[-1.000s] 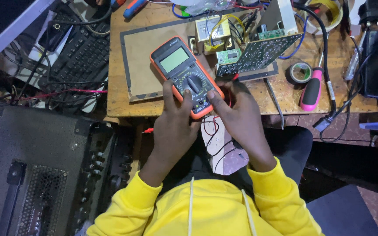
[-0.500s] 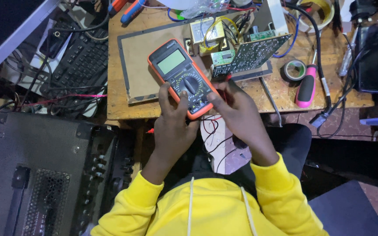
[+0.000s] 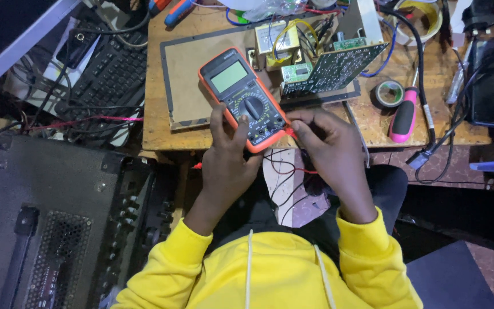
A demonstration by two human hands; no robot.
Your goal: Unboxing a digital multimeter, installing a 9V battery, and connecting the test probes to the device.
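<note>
The left hand (image 3: pixel 228 157) grasps the orange-cased digital multimeter (image 3: pixel 246 98) from below at the bench's near edge, thumb on its face. The right hand (image 3: pixel 327 143) pinches a thin red test lead (image 3: pixel 281 166) at the meter's lower corner. The worn wooden bench (image 3: pixel 155 123) carries a green circuit board (image 3: pixel 330 70), a tape roll (image 3: pixel 389 92) and a pink-handled screwdriver (image 3: pixel 402 116). A black keyboard (image 3: pixel 112 71) lies past its left edge. The lead's tip is hidden by fingers.

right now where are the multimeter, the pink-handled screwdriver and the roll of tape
multimeter (image 3: pixel 228 76), head view, on its grey display
pink-handled screwdriver (image 3: pixel 402 119), head view, middle of the pink handle
roll of tape (image 3: pixel 389 93), head view, on the roll's ring
</note>
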